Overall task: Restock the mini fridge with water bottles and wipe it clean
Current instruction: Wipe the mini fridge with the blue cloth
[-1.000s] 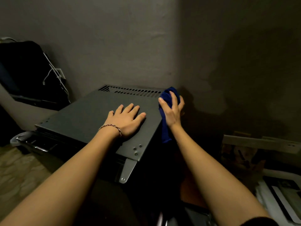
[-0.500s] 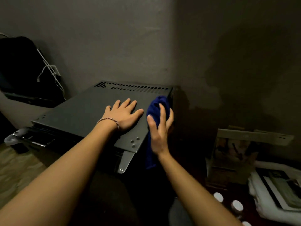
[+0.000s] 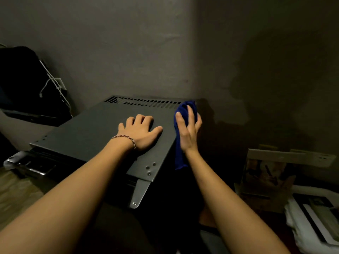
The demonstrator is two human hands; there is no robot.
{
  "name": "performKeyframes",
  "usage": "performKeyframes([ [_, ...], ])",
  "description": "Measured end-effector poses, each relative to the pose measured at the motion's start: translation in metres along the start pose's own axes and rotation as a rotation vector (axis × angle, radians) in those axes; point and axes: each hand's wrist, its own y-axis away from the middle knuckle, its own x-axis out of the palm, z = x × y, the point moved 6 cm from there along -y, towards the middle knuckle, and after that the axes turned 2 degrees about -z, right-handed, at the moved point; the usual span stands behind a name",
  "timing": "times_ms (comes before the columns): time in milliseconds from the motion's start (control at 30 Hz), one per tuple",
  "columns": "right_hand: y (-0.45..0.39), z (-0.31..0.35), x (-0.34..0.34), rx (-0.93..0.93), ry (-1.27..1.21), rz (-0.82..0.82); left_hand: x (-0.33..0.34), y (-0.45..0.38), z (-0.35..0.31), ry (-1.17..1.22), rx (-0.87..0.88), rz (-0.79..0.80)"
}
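Under the right hand (image 3: pixel 188 132), blue cloth (image 3: pixel 180 153) gripped against the mini fridge (image 3: pixel 95 132) side; left hand (image 3: pixel 140 133) flat, empty. Press evenly, overlap strokes.

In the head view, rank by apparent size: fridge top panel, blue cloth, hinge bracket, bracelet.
1. Fridge top panel, by far the largest.
2. Blue cloth, partly hidden by the right hand.
3. Hinge bracket.
4. Bracelet on the left hand; only part shows.
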Motion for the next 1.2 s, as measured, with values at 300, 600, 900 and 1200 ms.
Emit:
performKeyframes([
  [300,-0.044,-0.060,-0.007,0.542,0.005,-0.031,0.005,-0.004,0.006,0.016,0.026,-0.014],
  [600,0.065,-0.047,0.000,0.439,0.035,0.057,0.000,-0.002,0.003,0.015,-0.006,0.001],
  [900,0.125,-0.012,0.008,0.292,0.015,0.067,0.001,0.001,0.001,-0.005,-0.014,0.022],
  [1200,0.058,-0.068,-0.006,0.399,0.046,0.015,0.001,-0.003,0.002,0.013,-0.012,0.018],
])
